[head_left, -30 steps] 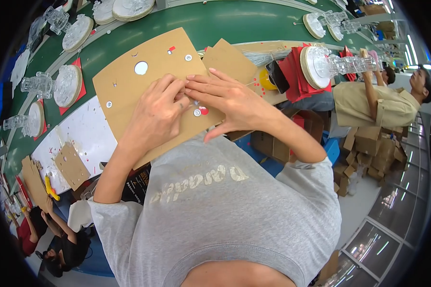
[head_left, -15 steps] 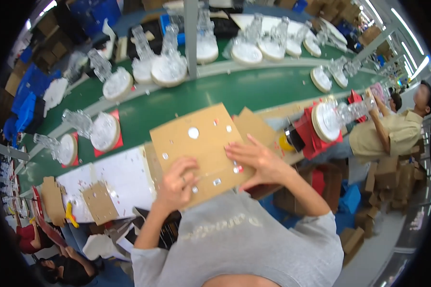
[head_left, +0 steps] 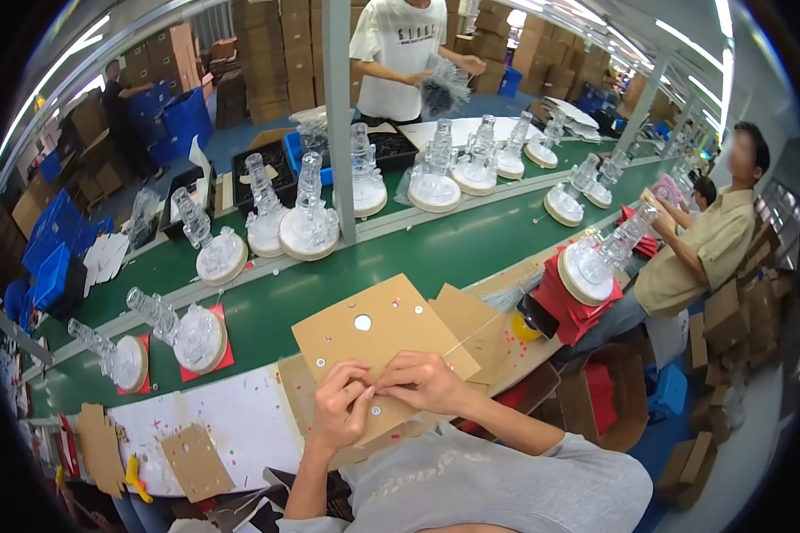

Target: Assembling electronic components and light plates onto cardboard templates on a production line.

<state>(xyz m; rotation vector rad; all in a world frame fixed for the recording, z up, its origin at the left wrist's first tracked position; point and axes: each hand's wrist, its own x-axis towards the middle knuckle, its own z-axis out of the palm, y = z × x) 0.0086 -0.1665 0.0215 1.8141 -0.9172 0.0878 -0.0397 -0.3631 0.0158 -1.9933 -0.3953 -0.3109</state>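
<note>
The left hand (head_left: 340, 410) is curling its fingers and pressing down on the near edge of a brown cardboard sheet (head_left: 378, 342), thumb and forefinger pinching together at a small spot on the board. The right hand (head_left: 422, 380) is meeting it there, fingers bent and closing in a pinch on the same spot; what tiny piece sits between the fingertips is too small to make out. The cardboard sheet is lying tilted on the near edge of the workbench, just this side of the green conveyor belt (head_left: 436, 249), with one round hole (head_left: 363, 322) and several small pale dots scattered over it.

A second piece of cardboard (head_left: 471, 324) is lying partly under the sheet's right corner. To the left, a white board (head_left: 231, 426) speckled with red bits is lying on the bench, with two smaller cardboard scraps (head_left: 196, 462) beside it.

On the belt, clear glass figures on round white bases are riding along: two (head_left: 191, 333) on red mats at the near left, three more (head_left: 307, 222) in the middle row, and about six farther off toward the right. Another one (head_left: 596, 262) is sitting on a red stand to the right, in front of a seated person in a tan shirt (head_left: 702, 249). Across the belt, a person in a white shirt (head_left: 400, 53) is handling a clear bag, behind a grey post (head_left: 338, 115).
</note>
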